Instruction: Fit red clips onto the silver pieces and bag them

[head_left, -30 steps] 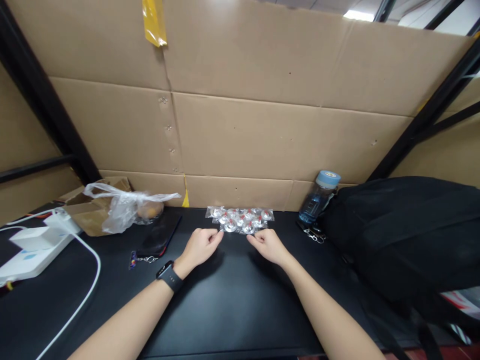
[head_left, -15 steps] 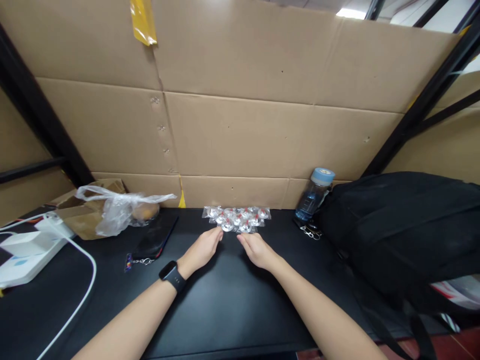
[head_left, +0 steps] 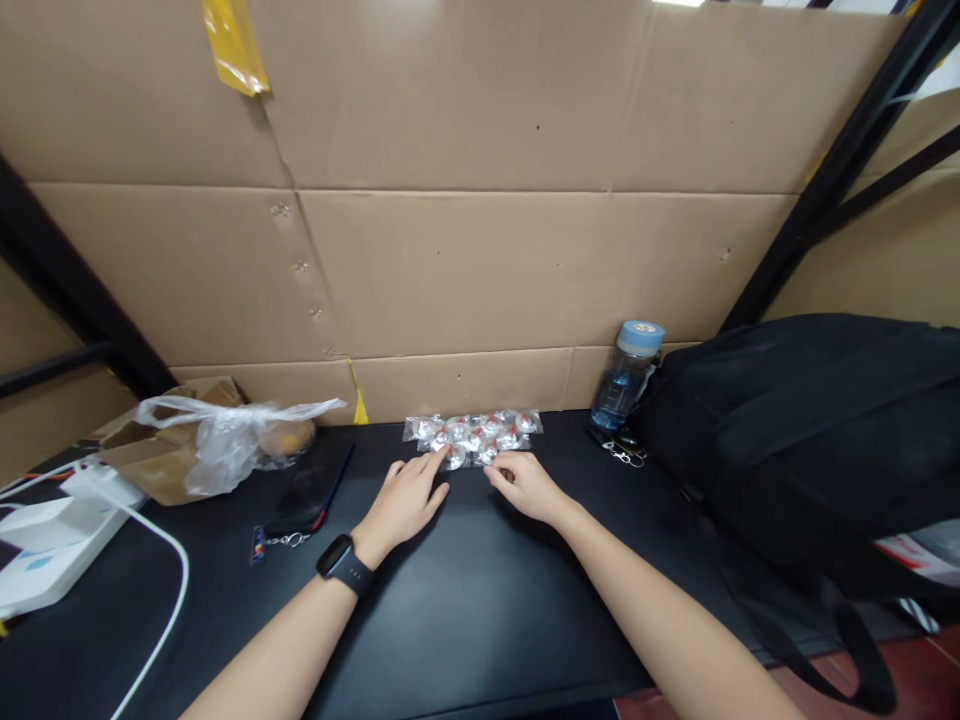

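Note:
A cluster of several small clear plastic packets with red-and-silver parts inside lies on the black table near the cardboard back wall. My left hand, with a black smartwatch on its wrist, lies flat with fingers stretched out, the fingertips touching the near left packets. My right hand rests just beside the near right packets, its fingers curled toward them; I cannot make out anything held in them.
A blue-lidded water bottle and a key ring stand right of the packets, beside a large black backpack. To the left are a dark phone case, a plastic bag on a cardboard box and a white power strip with cable.
Both hands have moved forward to the packets; the left hand has opened from a loose curl to flat fingers on them. The view has tilted slightly.

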### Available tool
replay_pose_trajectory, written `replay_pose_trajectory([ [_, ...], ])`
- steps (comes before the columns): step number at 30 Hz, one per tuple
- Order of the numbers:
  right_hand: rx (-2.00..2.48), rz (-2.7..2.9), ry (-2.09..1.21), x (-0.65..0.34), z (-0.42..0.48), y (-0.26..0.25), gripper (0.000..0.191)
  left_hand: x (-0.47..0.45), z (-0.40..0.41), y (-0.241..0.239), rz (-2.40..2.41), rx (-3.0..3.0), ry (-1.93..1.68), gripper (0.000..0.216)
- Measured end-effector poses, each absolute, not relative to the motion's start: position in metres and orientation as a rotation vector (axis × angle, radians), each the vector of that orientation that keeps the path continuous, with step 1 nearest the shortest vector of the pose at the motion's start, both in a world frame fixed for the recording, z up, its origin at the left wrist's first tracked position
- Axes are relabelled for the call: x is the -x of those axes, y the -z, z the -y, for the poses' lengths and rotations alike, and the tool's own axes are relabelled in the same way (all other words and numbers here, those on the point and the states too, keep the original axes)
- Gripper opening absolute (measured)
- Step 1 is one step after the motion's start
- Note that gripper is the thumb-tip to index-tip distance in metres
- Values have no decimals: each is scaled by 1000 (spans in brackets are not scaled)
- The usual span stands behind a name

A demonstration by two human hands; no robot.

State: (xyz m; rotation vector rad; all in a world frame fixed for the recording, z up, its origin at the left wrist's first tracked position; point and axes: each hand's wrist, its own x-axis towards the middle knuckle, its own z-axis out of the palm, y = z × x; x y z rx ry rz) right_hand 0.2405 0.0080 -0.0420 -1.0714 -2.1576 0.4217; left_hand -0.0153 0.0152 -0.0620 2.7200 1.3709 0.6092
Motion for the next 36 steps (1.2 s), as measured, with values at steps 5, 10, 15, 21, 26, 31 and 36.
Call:
replay_pose_trajectory([
  [5,1073,2175,-420,-240,-8,42,38,10,-13,57,-1460,-2759,-591,49],
  [10,1084,2179,-429,-239,-7,40,35,6,-10,51,-1453,-2745,-692,38],
  [15,1088,2195,-438,-242,-8,42,33,10,-12,50,-1420,-2656,-703,26],
  [21,1080,2182,-450,-243,-7,39,33,16,-11,45,-1214,-2462,-924,30],
  [26,1030,2089,-630,-238,-2,38,14,10,-1,32,-1145,-2282,-1037,27],
  [31,970,2024,-886,-231,3,40,32,2,8,30,-1119,-2091,-1080,24],
  [36,936,1955,-941,-227,7,34,31,-4,12,28,-987,-2013,-1158,26],
])
